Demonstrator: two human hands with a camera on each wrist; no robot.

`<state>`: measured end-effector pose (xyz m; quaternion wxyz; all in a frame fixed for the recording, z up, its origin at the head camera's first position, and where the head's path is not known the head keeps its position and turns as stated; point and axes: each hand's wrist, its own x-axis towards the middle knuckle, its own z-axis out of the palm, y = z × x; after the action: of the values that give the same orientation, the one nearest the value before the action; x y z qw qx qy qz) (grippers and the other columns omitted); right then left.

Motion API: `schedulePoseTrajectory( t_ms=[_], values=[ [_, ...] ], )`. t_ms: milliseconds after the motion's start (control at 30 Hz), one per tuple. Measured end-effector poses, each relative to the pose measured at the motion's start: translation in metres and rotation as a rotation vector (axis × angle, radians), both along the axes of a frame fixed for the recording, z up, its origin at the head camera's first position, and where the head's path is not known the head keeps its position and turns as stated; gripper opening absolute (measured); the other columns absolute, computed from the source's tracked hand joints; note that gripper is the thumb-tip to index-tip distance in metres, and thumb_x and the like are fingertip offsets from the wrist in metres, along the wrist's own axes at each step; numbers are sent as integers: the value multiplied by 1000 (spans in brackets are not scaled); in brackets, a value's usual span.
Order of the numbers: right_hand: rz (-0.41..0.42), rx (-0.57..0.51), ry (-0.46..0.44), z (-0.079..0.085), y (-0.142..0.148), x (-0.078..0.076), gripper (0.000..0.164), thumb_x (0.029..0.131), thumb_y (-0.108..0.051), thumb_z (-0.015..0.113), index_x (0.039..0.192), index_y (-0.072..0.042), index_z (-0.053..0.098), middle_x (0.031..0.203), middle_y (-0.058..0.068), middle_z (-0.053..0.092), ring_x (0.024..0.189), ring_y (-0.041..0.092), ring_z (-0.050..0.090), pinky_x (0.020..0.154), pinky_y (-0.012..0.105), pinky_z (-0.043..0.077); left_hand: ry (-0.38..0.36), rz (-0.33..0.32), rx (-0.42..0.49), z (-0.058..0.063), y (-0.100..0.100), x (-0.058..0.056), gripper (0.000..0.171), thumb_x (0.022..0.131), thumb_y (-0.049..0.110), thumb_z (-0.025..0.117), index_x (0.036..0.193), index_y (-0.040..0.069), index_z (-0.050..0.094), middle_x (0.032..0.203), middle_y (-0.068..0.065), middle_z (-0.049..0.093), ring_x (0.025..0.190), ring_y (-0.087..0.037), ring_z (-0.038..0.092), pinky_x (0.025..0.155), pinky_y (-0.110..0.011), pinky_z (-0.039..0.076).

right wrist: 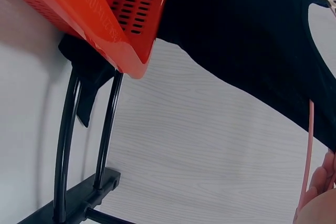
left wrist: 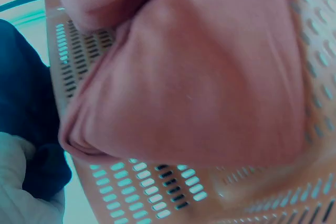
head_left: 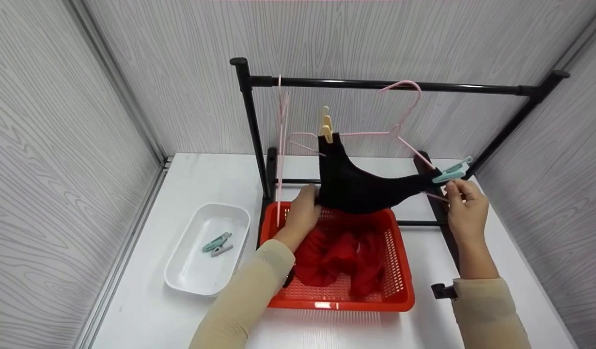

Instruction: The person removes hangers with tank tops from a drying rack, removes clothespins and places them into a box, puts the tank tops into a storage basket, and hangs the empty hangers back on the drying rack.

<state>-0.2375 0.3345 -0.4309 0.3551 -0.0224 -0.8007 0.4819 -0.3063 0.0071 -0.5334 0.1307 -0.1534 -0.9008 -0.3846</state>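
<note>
A black garment [head_left: 361,189] with a curved upper edge hangs tilted on a pink hanger [head_left: 408,143]. A cream clothespin [head_left: 327,128] clips its raised left corner, and a teal clothespin [head_left: 450,172] its right end. My left hand [head_left: 303,213] grips the garment's lower left part; dark cloth is between its fingers in the left wrist view. On the other side my right hand [head_left: 467,208] pinches the hanger's right corner, fingertips just under the teal clothespin. The hanger wire runs past the curled fingers [right wrist: 320,174] in the right wrist view.
Below the garment stands a red basket [head_left: 399,276] holding red cloth [head_left: 337,257]. A white tray [head_left: 181,271] with two clothespins [head_left: 218,244] is at left. The black rack's bar [head_left: 337,83] spans the back, with another pink hanger [head_left: 280,155] at its left end.
</note>
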Motion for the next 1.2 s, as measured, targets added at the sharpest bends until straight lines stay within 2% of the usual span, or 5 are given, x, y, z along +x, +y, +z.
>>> schedulePoseTrajectory(
  t_ms=[333,833,933,1033,1200],
  values=[
    [1,-25,28,16,-14,10,17,97,2,60,95,17,66,79,-18,54,74,1,47,71,18,35,150,6,134,21,7,5,31,80,-13,63,99,4,46,108,-11,45,77,-28,55,69,-42,48],
    [6,-39,94,31,-24,18,15,95,6,60,92,20,63,78,-15,57,72,1,49,70,15,36,497,-33,335,69,11,19,27,76,-14,56,84,7,40,119,-20,54,107,-30,59,71,-37,49],
    [6,-46,95,31,-24,18,15,95,7,60,92,21,63,78,-15,57,72,1,50,70,15,37,489,-35,332,72,10,25,27,76,-13,56,83,7,39,126,-21,55,115,-30,59,72,-36,49],
    [2,-52,94,24,-19,12,16,96,6,60,93,21,63,79,-16,57,73,1,49,70,16,37,439,-48,323,70,10,30,24,80,-8,59,83,7,39,126,-19,59,105,-27,61,71,-36,46],
    [-5,-45,90,7,-5,2,16,95,3,61,94,18,66,80,-16,57,73,2,49,70,17,36,264,-76,257,59,8,35,23,86,6,64,86,8,41,89,-6,56,78,-20,48,70,-34,40]
  ],
)
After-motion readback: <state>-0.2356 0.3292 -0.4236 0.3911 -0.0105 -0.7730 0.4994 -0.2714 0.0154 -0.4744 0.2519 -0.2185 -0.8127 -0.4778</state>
